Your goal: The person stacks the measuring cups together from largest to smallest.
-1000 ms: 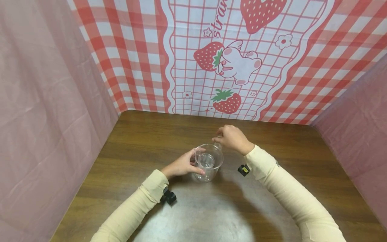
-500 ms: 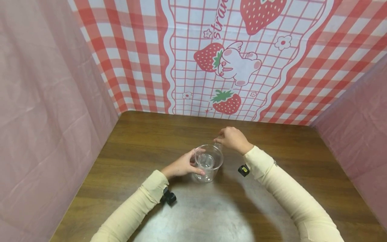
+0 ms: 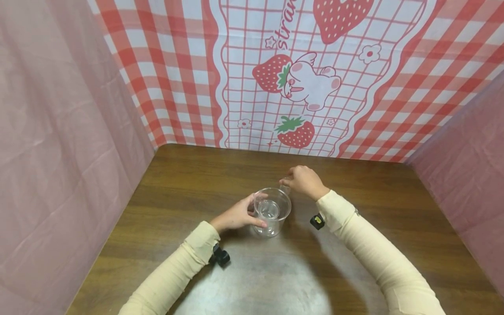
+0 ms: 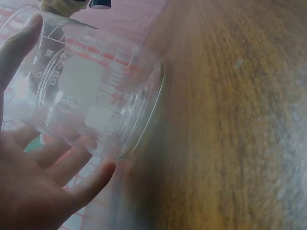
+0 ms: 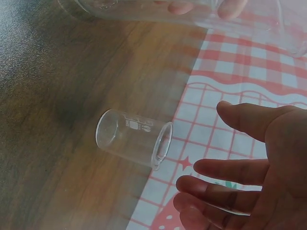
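Note:
In the head view, a large clear glass beaker (image 3: 285, 204) stands upright on the table with a smaller beaker (image 3: 269, 210) inside it. My left hand (image 3: 235, 214) holds the large beaker from its left side, thumb on the near wall, fingers round the far wall. White graduation marks show on the large beaker (image 4: 108, 72) in the left wrist view. A separate small beaker (image 5: 134, 136) stands on the table behind and to the right. Beside its rim, my right hand (image 5: 240, 172) has its fingers spread, with a gap visible between fingertips and glass.
The brown wooden table (image 3: 189, 175) reaches back to a red-checked strawberry cloth (image 3: 185, 87). Pink curtains (image 3: 59, 153) hang on both sides. Black wrist cameras (image 3: 317, 221) are strapped to both sleeves.
My right hand has shifted very slightly to the right. The left hand and the large beaker have stayed in place.

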`<move>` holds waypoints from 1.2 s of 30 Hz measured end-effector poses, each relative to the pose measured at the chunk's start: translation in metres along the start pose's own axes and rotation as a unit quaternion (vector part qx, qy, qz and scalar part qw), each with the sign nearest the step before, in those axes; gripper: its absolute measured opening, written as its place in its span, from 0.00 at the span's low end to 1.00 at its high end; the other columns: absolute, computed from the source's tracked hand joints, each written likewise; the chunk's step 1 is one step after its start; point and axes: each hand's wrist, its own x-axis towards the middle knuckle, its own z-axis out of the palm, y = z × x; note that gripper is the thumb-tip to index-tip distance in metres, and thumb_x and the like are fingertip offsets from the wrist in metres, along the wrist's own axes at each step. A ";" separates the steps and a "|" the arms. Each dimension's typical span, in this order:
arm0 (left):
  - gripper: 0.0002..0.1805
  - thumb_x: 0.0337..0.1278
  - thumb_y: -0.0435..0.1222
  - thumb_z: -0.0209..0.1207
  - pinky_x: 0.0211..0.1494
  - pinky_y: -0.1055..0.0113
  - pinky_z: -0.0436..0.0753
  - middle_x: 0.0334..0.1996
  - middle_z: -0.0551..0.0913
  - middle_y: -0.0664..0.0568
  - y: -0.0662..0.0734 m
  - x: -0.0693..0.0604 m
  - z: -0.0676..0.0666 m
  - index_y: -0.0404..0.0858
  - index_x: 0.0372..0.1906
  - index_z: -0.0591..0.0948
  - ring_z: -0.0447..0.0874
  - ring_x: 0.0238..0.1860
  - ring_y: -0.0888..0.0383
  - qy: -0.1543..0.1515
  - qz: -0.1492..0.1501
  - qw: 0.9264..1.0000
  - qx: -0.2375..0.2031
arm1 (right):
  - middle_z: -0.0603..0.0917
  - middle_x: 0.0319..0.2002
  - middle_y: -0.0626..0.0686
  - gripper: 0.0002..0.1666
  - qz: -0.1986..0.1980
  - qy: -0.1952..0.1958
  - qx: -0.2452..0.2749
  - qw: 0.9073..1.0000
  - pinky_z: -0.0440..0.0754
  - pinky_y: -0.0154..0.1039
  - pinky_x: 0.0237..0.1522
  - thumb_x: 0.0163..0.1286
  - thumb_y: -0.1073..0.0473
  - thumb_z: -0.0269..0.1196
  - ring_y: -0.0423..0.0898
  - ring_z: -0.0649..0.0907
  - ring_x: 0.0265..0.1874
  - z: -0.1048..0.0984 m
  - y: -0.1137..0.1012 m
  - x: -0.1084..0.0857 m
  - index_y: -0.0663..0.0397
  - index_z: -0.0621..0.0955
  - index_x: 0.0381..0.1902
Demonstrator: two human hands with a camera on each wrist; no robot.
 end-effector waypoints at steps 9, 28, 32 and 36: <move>0.48 0.45 0.35 0.73 0.66 0.55 0.79 0.68 0.69 0.37 0.001 0.000 0.000 0.39 0.72 0.62 0.71 0.66 0.43 -0.001 -0.001 1.000 -0.002 | 0.87 0.43 0.64 0.27 0.012 -0.005 -0.003 1.000 0.85 0.55 0.47 0.63 0.44 0.66 0.61 0.86 0.41 0.003 0.000 0.005 0.65 0.84 0.45; 0.47 0.45 0.34 0.73 0.65 0.55 0.80 0.67 0.70 0.37 0.001 0.001 0.000 0.38 0.72 0.62 0.72 0.66 0.43 -0.002 0.005 1.000 -0.004 | 0.85 0.46 0.69 0.32 0.069 -0.029 -0.029 0.997 0.85 0.58 0.45 0.63 0.39 0.64 0.66 0.84 0.44 0.014 0.005 0.009 0.66 0.84 0.44; 0.47 0.44 0.34 0.73 0.65 0.56 0.80 0.67 0.71 0.37 0.001 0.000 0.000 0.39 0.72 0.62 0.73 0.65 0.43 -0.002 0.002 1.000 -0.003 | 0.86 0.43 0.69 0.29 0.075 -0.036 -0.023 0.996 0.86 0.58 0.41 0.63 0.38 0.64 0.65 0.85 0.41 0.018 0.008 0.009 0.63 0.85 0.36; 0.47 0.45 0.33 0.73 0.65 0.55 0.80 0.66 0.71 0.37 0.001 0.000 0.000 0.39 0.72 0.62 0.73 0.65 0.44 -0.002 0.000 1.000 -0.008 | 0.86 0.41 0.69 0.29 0.079 -0.039 -0.019 0.996 0.86 0.57 0.40 0.63 0.38 0.64 0.65 0.86 0.39 0.021 0.009 0.009 0.62 0.85 0.34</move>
